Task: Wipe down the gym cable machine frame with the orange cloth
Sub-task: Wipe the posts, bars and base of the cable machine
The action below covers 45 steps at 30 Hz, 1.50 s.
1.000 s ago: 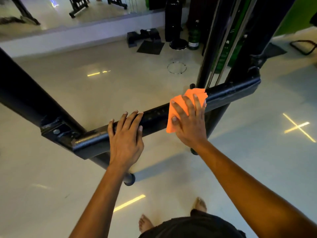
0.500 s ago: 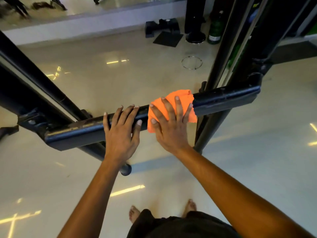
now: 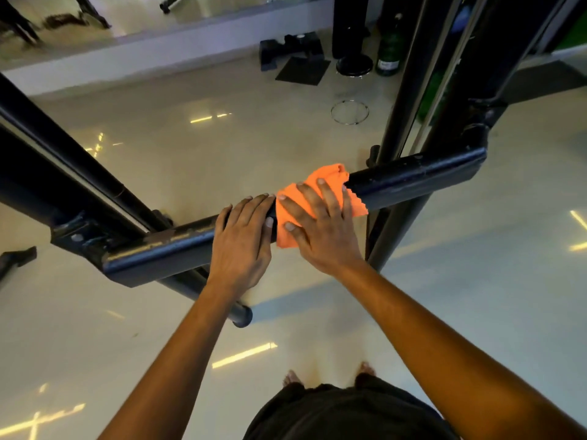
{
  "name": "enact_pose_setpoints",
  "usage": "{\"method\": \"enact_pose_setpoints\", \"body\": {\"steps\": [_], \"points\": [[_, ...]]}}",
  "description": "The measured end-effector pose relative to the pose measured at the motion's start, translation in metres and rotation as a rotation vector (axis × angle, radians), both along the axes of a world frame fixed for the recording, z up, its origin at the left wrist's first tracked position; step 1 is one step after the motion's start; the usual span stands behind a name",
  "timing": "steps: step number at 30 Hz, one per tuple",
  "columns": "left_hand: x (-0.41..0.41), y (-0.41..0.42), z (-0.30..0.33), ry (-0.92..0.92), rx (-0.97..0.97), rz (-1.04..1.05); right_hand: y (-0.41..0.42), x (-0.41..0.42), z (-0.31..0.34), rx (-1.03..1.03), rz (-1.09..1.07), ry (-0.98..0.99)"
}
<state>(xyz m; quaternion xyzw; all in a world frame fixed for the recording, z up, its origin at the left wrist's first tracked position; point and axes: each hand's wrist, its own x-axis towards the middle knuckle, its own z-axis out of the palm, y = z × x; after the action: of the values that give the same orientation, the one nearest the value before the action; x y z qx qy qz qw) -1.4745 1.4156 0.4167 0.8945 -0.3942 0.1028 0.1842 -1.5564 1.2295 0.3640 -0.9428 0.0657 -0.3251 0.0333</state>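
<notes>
A black horizontal crossbar (image 3: 413,176) of the cable machine frame runs across the middle of the view, scuffed and worn on its left part. An orange cloth (image 3: 327,177) is draped over the bar near its middle. My right hand (image 3: 320,223) lies flat on the cloth with fingers spread, pressing it against the bar. My left hand (image 3: 243,239) rests on the bar right beside it, fingers laid over the top, thumb nearly touching the cloth.
Black uprights (image 3: 409,77) rise at the right and slanted frame tubes (image 3: 79,173) at the left. On the glossy floor behind stand a green bottle (image 3: 389,49), a black stand (image 3: 352,63), a dark mat (image 3: 303,69) and a metal ring (image 3: 349,112). My bare feet (image 3: 330,374) show below.
My right hand has slid the orange cloth leftward along the bar, ending right beside my left hand. The left hand has stayed on the bar.
</notes>
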Motion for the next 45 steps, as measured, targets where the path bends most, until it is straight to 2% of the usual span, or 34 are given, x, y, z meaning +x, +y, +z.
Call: {"method": "enact_pose_setpoints", "body": {"steps": [2,4,7,10,14,16,19,21,23,25,26,28,30,32,35,38,41,43,45], "points": [[0.001,0.002,0.0,-0.009,0.001,0.003,-0.039,-0.015,0.002,-0.058,-0.032,0.034],[-0.001,0.003,-0.001,-0.009,0.0,0.001,-0.066,-0.029,0.004,0.08,-0.165,0.043],[0.001,-0.001,-0.002,-0.014,-0.006,-0.001,-0.041,-0.02,0.011,0.209,-0.322,-0.002],[0.0,-0.01,-0.002,-0.009,0.008,-0.013,-0.006,-0.008,0.01,0.129,-0.197,0.022],[-0.002,-0.023,0.001,-0.009,0.025,-0.074,-0.066,-0.034,0.012,-0.058,-0.101,0.132],[-0.002,-0.03,0.002,-0.02,0.043,-0.08,-0.099,-0.048,0.016,0.023,-0.183,0.134],[-0.005,-0.041,-0.001,-0.039,0.062,-0.044,-0.082,-0.04,0.016,0.155,-0.334,0.067],[-0.009,-0.049,-0.003,-0.048,0.053,-0.023,-0.06,-0.032,0.008,0.151,-0.27,0.051],[-0.015,-0.06,-0.003,-0.052,0.046,-0.003,-0.077,-0.039,0.002,0.009,-0.121,0.101],[-0.023,-0.074,-0.002,-0.035,0.045,0.005,-0.128,-0.055,0.006,-0.115,-0.054,0.15],[-0.028,-0.081,-0.002,-0.029,0.046,0.003,-0.155,-0.063,0.01,-0.113,-0.079,0.157],[-0.037,-0.096,-0.002,-0.03,0.045,-0.006,-0.194,-0.078,0.015,0.028,-0.201,0.139],[-0.045,-0.114,-0.002,-0.027,0.037,0.023,-0.188,-0.074,0.013,0.138,-0.284,0.075],[-0.053,-0.131,-0.003,-0.019,0.021,0.065,-0.157,-0.062,0.008,0.18,-0.262,0.027],[-0.058,-0.153,-0.003,-0.015,-0.006,0.083,-0.149,-0.057,-0.001,0.06,-0.079,0.016],[-0.064,-0.175,-0.003,-0.013,-0.019,0.101,-0.219,-0.072,0.002,-0.126,0.018,0.044],[-0.074,-0.189,-0.006,-0.01,-0.026,0.156,-0.256,-0.086,0.003,-0.004,-0.105,0.007],[-0.078,-0.197,-0.008,-0.013,-0.037,0.192,-0.234,-0.079,-0.002,0.081,-0.173,-0.045],[-0.081,-0.201,-0.008,-0.005,-0.038,0.207,-0.203,-0.068,-0.006,0.09,-0.129,-0.066]]}}
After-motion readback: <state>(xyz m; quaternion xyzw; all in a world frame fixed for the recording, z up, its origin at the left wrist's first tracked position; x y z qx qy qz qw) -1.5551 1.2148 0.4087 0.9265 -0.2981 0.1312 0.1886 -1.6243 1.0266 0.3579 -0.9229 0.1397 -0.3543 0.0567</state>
